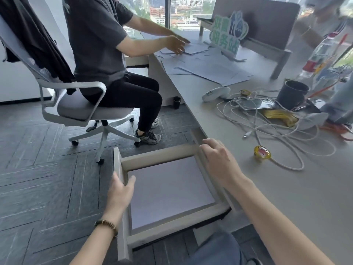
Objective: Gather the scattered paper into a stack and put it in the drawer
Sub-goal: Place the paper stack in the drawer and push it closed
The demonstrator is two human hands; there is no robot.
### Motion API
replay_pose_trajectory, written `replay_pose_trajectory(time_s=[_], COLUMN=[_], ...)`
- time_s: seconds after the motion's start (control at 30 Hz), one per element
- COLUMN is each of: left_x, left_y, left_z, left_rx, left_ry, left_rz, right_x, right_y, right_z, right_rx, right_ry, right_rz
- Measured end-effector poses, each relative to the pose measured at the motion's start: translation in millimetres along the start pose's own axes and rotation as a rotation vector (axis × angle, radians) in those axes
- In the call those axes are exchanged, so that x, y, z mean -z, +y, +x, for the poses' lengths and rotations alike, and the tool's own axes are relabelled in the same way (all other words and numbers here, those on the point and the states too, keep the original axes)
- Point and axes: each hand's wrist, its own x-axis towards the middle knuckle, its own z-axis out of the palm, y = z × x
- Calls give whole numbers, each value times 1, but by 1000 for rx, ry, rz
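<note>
Below, the drawer (133, 160) is standing pulled out from under the desk (286, 197): a shallow rectangular tray with pale, matte, square-edged walls. A flat stack of paper (170, 190), smooth and faintly lilac, is lying inside it and covering nearly the whole floor; its thickness is not showing from above.

The left hand (119, 194) is resting against the drawer's outer front rail, fingers loosely spread, holding nothing. A bracelet (108, 225) of dark and tan beads is circling that wrist. The right hand (217, 161) is hovering at the drawer's far side wall by the desk edge, fingers curled and open, gripping nothing; whether it is touching the wall is hard to tell.

On the grey, matte desk top, white cables (267, 134) are looping in a tangle around a phone (254, 104), a dark round cup (292, 93) and a small yellow-rimmed cup (262, 152). Farther off, loose sheets (210, 68) are lying scattered and overlapping beside a green-and-white sign (228, 35).

A seated person (103, 44) in a dark shirt is reaching over those sheets from a white mesh swivel chair (76, 104), the head cut off by the frame. At right, another figure is blurring past recognition.
</note>
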Motion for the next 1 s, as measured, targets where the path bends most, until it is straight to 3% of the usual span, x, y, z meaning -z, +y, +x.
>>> replay_pose_trajectory(time_s=[0.07, 0.2, 0.27, 0.6, 1.0], left_x=[-3, -5, -8, -50, -113], left_y=[0, 1, 3, 34, 66], left_z=[0, 1, -3, -15, -14], left_rx=[17, 30, 45, 112, 150], left_ry=[2, -6, -19, -168, -376], left_rz=[12, 1, -27, -330, -488], right_x=[2, 8, 5, 4, 9], right_y=[4, 16, 18, 27, 32], right_z=[-8, -11, -11, -7, -6], right_rx=[52, -83, -138, -139, -196], right_ry=[9, 15, -35, 25, 24], right_rz=[-69, -146, -113, 41, 224])
